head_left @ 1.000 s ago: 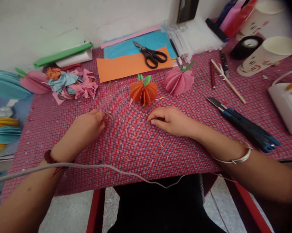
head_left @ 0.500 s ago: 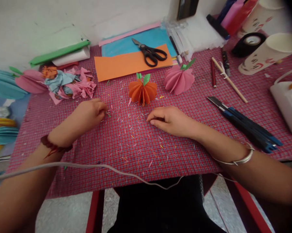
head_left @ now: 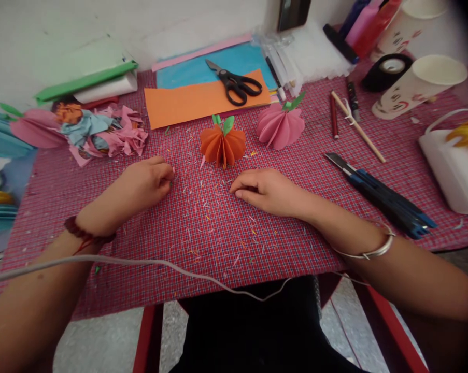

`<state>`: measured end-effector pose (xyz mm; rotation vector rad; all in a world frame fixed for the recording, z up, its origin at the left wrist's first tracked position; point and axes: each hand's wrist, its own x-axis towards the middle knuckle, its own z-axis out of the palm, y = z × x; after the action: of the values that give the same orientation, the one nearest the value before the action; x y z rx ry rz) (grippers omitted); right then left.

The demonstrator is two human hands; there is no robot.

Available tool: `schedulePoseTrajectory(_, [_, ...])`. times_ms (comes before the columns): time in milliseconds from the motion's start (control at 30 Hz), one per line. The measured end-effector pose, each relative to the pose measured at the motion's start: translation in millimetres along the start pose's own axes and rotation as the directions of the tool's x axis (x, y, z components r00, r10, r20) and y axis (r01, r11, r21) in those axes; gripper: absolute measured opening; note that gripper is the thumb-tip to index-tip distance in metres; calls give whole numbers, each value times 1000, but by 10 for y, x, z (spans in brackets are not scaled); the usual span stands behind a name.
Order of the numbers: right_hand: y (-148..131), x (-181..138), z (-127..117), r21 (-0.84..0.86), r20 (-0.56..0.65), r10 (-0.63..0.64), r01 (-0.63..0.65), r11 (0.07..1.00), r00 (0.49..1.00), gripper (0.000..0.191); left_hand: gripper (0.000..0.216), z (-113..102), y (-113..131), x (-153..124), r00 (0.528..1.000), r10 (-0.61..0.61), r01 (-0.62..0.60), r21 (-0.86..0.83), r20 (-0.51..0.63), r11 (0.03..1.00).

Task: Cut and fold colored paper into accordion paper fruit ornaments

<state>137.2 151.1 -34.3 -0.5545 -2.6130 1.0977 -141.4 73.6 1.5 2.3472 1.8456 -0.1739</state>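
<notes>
Red checked table (head_left: 202, 228) holds an orange paper pumpkin (head_left: 223, 146). Near it, left hand (head_left: 140, 184) fingers pinch together and right hand (head_left: 268, 191) fingers curl in.

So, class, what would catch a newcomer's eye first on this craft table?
An orange paper pumpkin stands mid-table on the red checked cloth, a pink pumpkin just right of it. The left hand and right hand rest on the cloth in front of them. Black scissors lie on an orange sheet behind.

Two hands (head_left: 144, 184) (head_left: 267, 191), two paper cups (head_left: 420, 85) (head_left: 407, 28), one scissors (head_left: 236, 83).
</notes>
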Motion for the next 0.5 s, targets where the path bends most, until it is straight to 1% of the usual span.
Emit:
schedulePoseTrajectory(233, [-2,11,5,6,-3,-10,10,1000,1000,16,9,73,-74,-25,998,6,-10,-57,-54,998])
schedulePoseTrajectory(400, [2,10,2,4,-1,0,0,1000,1000,17,15,108,-125,-45,998,51,-56,-124,-37,991])
schedulePoseTrajectory(500, [-2,9,-2,14,-2,-2,2,1000,1000,17,12,115,-139,-26,998,51,-56,-151,-37,987])
